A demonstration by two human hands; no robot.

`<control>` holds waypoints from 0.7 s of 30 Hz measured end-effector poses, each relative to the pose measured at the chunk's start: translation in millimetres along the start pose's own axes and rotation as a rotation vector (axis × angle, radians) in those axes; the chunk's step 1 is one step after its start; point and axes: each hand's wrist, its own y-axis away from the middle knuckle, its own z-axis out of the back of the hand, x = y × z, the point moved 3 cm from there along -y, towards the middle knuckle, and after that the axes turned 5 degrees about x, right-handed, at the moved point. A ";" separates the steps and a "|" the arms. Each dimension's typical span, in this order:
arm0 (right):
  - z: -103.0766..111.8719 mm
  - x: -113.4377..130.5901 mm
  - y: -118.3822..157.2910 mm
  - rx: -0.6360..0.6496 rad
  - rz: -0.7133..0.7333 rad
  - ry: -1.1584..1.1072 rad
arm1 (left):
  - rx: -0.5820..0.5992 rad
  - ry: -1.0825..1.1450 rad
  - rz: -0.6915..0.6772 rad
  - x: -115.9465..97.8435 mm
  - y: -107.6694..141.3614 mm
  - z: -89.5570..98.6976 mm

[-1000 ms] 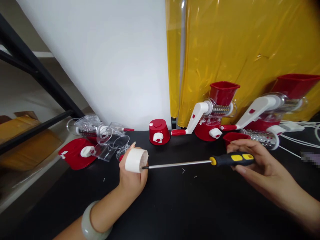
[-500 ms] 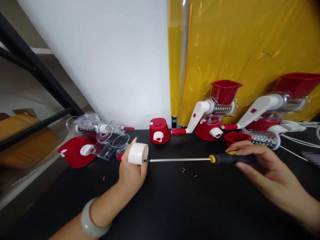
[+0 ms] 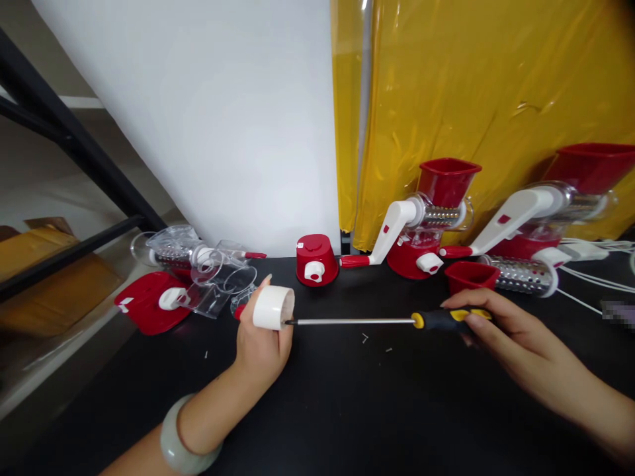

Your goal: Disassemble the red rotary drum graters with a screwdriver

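Note:
My left hand is closed around a white crank handle. Its round, hollow end faces right, and a bit of red grip shows left of my fingers; the arm between is hidden. Level across the middle runs a screwdriver with a long metal shaft and a black-and-yellow grip. My right hand pinches that grip between thumb and fingers. The screwdriver's dark tip meets the lower edge of the crank's open end; whether a screw sits there I cannot make out. Several small screws lie on the black tabletop.
A red base with a white knob stands at the back. Two red-and-white rotary graters stand to the right, beside a loose metal drum and white cables. Clear plastic parts and another red base lie left.
The fingers of my right hand have shifted on the screwdriver's grip, which has turned to show more yellow. The shaft's right end dips slightly. My left hand stays nearly still.

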 end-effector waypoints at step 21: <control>7.4 8.1 3.1 -0.019 -0.053 0.034 | 0.028 -0.146 0.014 -4.8 -5.2 0.0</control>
